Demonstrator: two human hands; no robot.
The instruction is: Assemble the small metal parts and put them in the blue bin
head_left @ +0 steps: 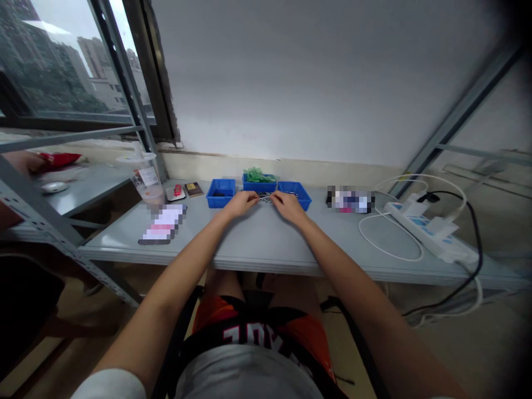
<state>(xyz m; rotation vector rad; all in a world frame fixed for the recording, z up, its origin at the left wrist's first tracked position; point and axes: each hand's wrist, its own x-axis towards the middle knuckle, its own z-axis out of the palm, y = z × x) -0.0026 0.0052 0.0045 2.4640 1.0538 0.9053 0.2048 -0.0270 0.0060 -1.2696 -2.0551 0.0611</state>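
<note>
Blue plastic bins (220, 192) sat in a row at the back of the grey table (266, 244), within easy reach of both arms. Between them lay a small heap of metal parts (264, 197). Left hand (241, 204) and right hand (287, 206) met over it, fingers curled; whether either pinched a part was too small to tell.

Both arms reached forward over the grey worktop (266, 244), the left hand (240, 204) and right hand (288, 206) resting close together at a small heap of metal parts (265, 197), fingers curled on it. Three blue bins (220, 193) stood just behind, the middle one holding green pieces (258, 175). To the right lay a white power strip (428, 231) with looped cables; a plastic cup (146, 176) stood to the left.
</note>
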